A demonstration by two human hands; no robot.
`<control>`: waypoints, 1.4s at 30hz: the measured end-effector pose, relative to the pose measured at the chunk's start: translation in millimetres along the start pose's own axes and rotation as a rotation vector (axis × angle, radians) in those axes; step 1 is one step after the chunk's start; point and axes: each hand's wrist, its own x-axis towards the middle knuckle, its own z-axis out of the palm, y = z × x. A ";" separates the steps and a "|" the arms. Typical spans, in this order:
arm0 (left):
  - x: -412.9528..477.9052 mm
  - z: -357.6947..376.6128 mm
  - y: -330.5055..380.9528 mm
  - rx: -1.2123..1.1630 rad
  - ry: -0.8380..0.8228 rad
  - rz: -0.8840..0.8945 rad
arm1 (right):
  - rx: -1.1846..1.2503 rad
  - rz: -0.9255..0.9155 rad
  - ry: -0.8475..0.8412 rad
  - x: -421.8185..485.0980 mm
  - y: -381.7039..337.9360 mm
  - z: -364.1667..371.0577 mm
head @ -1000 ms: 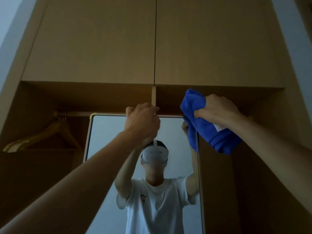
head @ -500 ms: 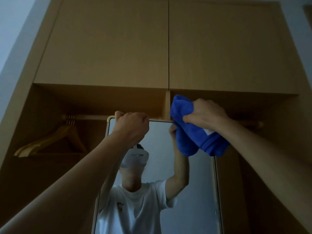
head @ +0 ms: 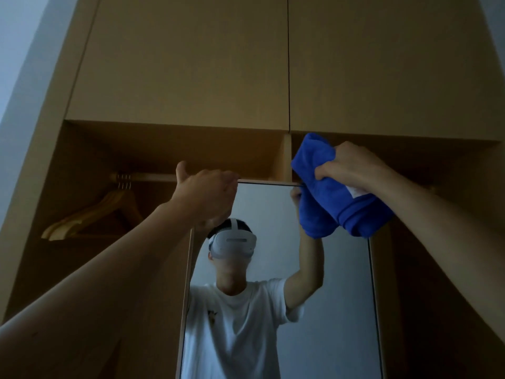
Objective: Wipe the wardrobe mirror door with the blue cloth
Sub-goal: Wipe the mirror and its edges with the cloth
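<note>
Blue cloth (head: 328, 206); tan wardrobe (head: 191, 64); white shirt (head: 232, 324).

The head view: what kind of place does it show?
Probably a bedroom or dressing area: a tall light-brown wooden wardrobe, pale wooden clothes hangers on its rail, and a tall rectangular mirror door.

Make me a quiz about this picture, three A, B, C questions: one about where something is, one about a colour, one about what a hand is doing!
1. Where do the wooden hangers hang?
A) on a chair
B) on the rail in the left compartment
C) on a wall hook

2. What colour is the cloth?
A) red
B) blue
C) white

3. What is the left hand doing?
A) hanging loose
B) holding a spray bottle
C) gripping the top edge of the mirror door

Answers: 1 B, their hooks sit on the rail. 2 B, the bunch in the right hand is bright blue. 3 C, its fingers curl over the top edge.
</note>
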 end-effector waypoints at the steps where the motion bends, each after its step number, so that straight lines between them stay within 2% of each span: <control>1: 0.7 0.1 -1.4 -0.025 -0.004 0.009 | -0.007 0.025 -0.001 1.1 4.3 -2.9; 6: -0.9 -1.8 -3.0 -0.245 0.011 0.086 | -0.058 0.042 0.016 -0.2 0.5 -2.1; 10: -1.7 -4.6 -4.7 -0.294 0.015 0.081 | -0.033 -0.085 -0.002 -4.5 -37.9 18.0; 16: -9.6 -1.2 -18.6 -0.417 0.046 -0.011 | -0.126 -0.305 0.115 -12.0 -84.8 51.7; 22: -13.9 -1.0 -26.4 -0.532 0.073 -0.060 | -0.185 -0.104 0.105 -7.5 -54.2 26.7; 25: -17.7 -2.6 -27.8 -0.748 0.062 -0.123 | -0.218 -0.084 0.104 -7.7 -51.2 23.7; 29: -21.0 -6.7 -30.7 -1.061 0.013 -0.194 | -0.233 -0.193 0.125 -11.0 -82.3 43.0; 33: -21.7 -8.6 -34.5 -1.006 -0.028 -0.154 | -0.195 -0.355 0.176 -14.9 -122.2 70.7; 38: -38.6 0.9 -44.2 -1.109 -0.030 -0.199 | -0.185 -0.546 0.255 -29.3 -130.5 94.4; 42: -63.4 26.4 -47.8 -1.239 -0.135 -0.238 | -0.086 -0.509 0.339 -33.9 -107.6 90.6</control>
